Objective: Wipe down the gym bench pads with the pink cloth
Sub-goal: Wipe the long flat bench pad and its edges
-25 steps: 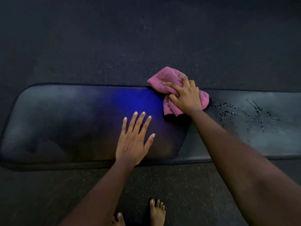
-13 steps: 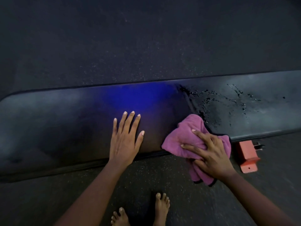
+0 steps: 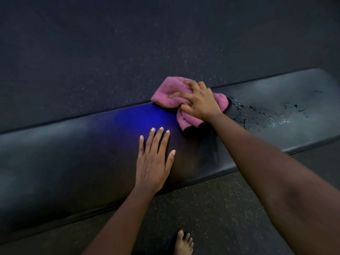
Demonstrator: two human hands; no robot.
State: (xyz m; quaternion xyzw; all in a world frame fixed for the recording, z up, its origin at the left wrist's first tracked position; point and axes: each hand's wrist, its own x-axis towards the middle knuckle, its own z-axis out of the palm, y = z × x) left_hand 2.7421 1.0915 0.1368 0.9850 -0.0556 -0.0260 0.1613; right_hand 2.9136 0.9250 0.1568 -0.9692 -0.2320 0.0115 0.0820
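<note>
R hand (image 3: 199,102) pressed bunched pink cloth (image 3: 166,95) on far edge of bench pad (image 3: 55,159); soft, limp, best gripped by wad. L hand (image 3: 153,161) flat, fingers spread, empty. Droplets (image 3: 257,115) to right.

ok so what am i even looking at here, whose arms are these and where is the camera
These are a person's own bare arms, filmed by one wide-angle camera worn on their head, looking down. The long dark slab is a gym bench pad above a speckled floor. The right hand presses a bunched pink cloth onto the pad's far edge. The left hand lies flat and open on the pad. Droplets sit to the right of the cloth. A bare foot shows below.
</note>
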